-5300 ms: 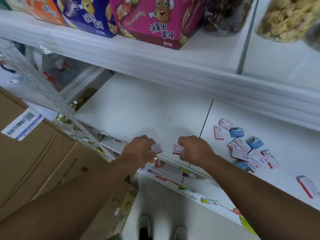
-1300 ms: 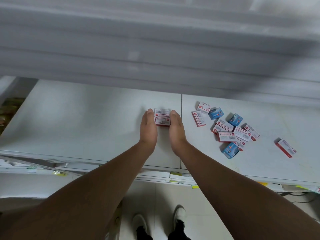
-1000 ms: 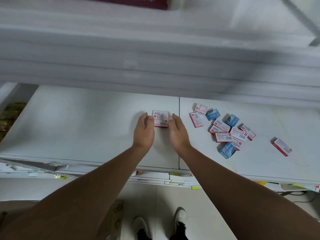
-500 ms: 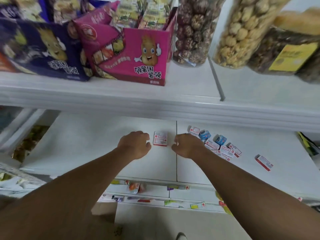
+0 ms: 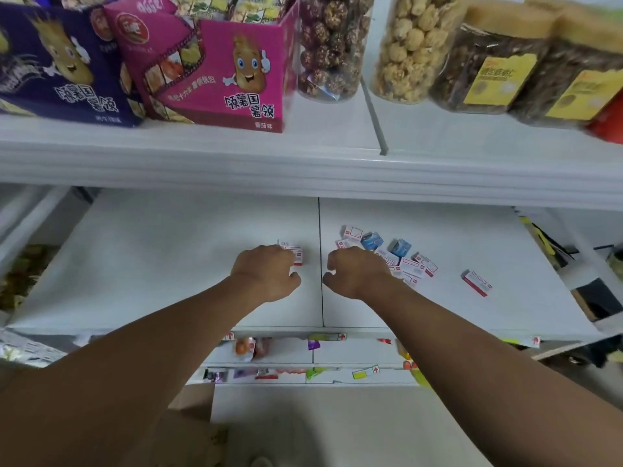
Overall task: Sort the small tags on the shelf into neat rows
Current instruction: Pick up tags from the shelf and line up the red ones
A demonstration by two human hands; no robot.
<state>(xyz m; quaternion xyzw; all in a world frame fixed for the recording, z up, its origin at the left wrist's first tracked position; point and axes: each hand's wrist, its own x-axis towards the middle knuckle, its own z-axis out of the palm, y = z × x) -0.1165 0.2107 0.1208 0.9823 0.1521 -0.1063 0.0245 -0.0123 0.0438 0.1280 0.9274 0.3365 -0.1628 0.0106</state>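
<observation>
Small red-and-white and blue tags lie on the white lower shelf (image 5: 175,264). Two red-and-white tags (image 5: 296,255) sit together just left of the shelf seam. My left hand (image 5: 266,274) is curled over their left side, fingertips on them and thumb free. A loose pile of tags (image 5: 409,262) lies right of the seam. My right hand (image 5: 357,273) is curled at the pile's left edge, its fingertips hidden behind the knuckles. One lone red-and-white tag (image 5: 477,283) lies further right.
The upper shelf's edge (image 5: 303,166) overhangs the work area and carries a pink snack box (image 5: 219,72), a purple box (image 5: 57,69) and clear jars (image 5: 332,45). Price strips and candy packets (image 5: 249,347) line the shelves below. Dark clutter (image 5: 593,298) sits at the right.
The view tilted up from the lower shelf to take in the upper one. My hands left the paired tags, then my left went back onto them and my right moved right to the pile.
</observation>
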